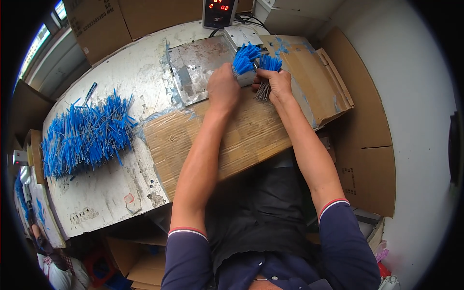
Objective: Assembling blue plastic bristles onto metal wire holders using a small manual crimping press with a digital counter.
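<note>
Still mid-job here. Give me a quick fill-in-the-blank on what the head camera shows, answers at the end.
1. The large loose pile of thin pieces lies on the ____ half of the picture.
2. The right hand grips a bunch of thin pieces whose upper ends are coloured ____.
3. The digits on the black display box glow ____.
4. The brown sheet at the near edge of the white table is made of ____.

Missing words: left; blue; red; cardboard.
</note>
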`<control>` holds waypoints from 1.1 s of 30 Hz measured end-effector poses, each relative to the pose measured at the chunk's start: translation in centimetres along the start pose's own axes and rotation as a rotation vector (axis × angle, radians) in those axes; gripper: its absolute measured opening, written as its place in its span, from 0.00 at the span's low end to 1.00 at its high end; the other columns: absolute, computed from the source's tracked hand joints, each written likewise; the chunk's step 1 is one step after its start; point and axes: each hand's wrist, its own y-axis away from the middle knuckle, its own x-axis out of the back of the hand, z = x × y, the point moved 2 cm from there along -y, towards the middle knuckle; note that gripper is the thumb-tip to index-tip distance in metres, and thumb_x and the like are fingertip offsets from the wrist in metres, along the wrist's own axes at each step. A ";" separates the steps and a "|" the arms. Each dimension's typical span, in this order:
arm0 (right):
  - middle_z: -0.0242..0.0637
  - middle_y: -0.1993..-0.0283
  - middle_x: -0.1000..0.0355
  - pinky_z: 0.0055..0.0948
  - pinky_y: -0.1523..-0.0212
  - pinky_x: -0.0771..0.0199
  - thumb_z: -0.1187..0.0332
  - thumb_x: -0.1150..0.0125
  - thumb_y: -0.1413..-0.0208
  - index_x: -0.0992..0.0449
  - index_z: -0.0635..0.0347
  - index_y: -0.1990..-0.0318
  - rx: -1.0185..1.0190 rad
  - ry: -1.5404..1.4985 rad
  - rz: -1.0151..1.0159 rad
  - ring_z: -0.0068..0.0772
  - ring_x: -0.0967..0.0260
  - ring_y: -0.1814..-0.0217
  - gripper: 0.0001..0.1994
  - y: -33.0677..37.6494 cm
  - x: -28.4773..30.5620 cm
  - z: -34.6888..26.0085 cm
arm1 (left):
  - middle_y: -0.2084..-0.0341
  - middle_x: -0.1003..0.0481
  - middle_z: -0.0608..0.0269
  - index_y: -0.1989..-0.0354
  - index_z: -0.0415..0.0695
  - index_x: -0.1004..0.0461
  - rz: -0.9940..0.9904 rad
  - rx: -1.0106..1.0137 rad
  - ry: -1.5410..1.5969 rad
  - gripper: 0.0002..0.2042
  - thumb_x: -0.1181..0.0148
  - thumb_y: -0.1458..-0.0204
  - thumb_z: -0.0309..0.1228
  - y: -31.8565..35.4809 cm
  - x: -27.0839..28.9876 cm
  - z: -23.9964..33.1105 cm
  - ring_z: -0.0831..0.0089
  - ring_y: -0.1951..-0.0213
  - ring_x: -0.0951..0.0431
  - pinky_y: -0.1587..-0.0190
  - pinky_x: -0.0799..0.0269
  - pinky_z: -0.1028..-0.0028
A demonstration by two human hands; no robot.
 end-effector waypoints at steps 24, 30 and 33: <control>0.38 0.78 0.27 0.32 0.83 0.23 0.83 0.35 0.53 0.28 0.63 0.72 0.054 0.139 -0.025 0.30 0.27 0.82 0.08 0.8 0.0 -0.2 | 0.71 0.24 0.48 0.65 0.40 0.29 0.159 0.103 -0.120 0.04 0.44 0.49 0.21 0.0 0.0 -0.4 0.47 0.63 0.23 0.60 0.30 0.52; 0.41 0.80 0.29 0.33 0.86 0.25 0.83 0.35 0.52 0.29 0.64 0.70 0.046 0.234 0.032 0.32 0.29 0.85 0.08 -0.5 -0.9 -0.2 | 0.71 0.24 0.46 0.65 0.40 0.30 0.176 0.138 -0.017 0.05 0.40 0.48 0.22 -0.1 0.1 -0.5 0.45 0.62 0.23 0.61 0.31 0.51; 0.41 0.80 0.29 0.34 0.86 0.25 0.83 0.35 0.52 0.29 0.64 0.71 0.053 0.265 0.082 0.32 0.29 0.85 0.08 -0.9 -1.0 -0.2 | 0.69 0.24 0.50 0.65 0.41 0.28 0.143 0.143 -0.023 0.02 0.46 0.45 0.24 -0.1 0.3 -0.1 0.48 0.62 0.24 0.60 0.30 0.53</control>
